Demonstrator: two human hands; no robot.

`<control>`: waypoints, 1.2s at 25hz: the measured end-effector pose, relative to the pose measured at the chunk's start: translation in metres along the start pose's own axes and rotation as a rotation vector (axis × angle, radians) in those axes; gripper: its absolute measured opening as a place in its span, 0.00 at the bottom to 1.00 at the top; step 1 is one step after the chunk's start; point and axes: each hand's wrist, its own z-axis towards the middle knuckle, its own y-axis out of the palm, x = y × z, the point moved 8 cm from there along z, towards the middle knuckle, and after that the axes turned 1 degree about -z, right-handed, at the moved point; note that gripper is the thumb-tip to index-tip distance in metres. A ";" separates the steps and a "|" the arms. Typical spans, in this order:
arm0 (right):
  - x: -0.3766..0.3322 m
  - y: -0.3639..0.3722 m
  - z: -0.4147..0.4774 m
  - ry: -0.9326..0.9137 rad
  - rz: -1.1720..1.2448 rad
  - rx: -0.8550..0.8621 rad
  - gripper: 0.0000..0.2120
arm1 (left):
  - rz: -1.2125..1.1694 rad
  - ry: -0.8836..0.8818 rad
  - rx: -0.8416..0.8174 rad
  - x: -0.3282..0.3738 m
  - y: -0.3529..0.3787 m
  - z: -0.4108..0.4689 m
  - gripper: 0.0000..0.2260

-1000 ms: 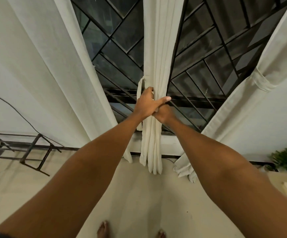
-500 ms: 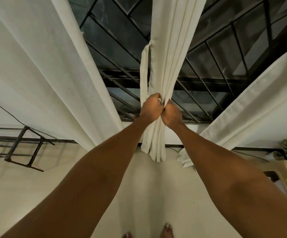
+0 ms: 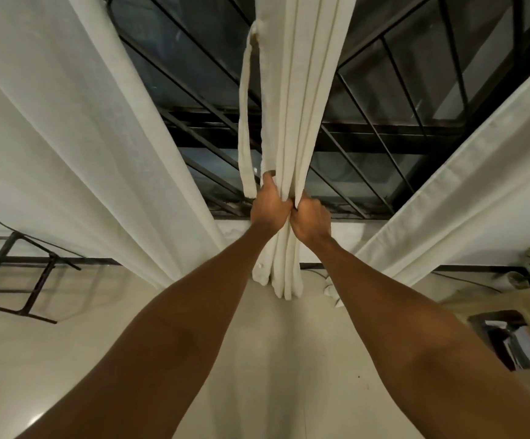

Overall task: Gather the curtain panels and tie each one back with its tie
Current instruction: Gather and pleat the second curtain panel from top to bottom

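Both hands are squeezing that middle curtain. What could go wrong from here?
1. The left hand and right hand both grip the gathered middle panel, while the tie hangs loose beside it. Freeing a hand to reach the tie may let the folds spread.
2. The tie seems attached well above the grip, so the bundle could be looser where the tie would wrap.

Gathered white curtain panel (image 3: pixel 292 99), tie (image 3: pixel 244 122) dangling
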 end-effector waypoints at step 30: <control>0.231 0.402 -0.023 0.019 0.289 0.247 0.15 | -0.069 0.210 0.097 -0.393 0.257 0.005 0.16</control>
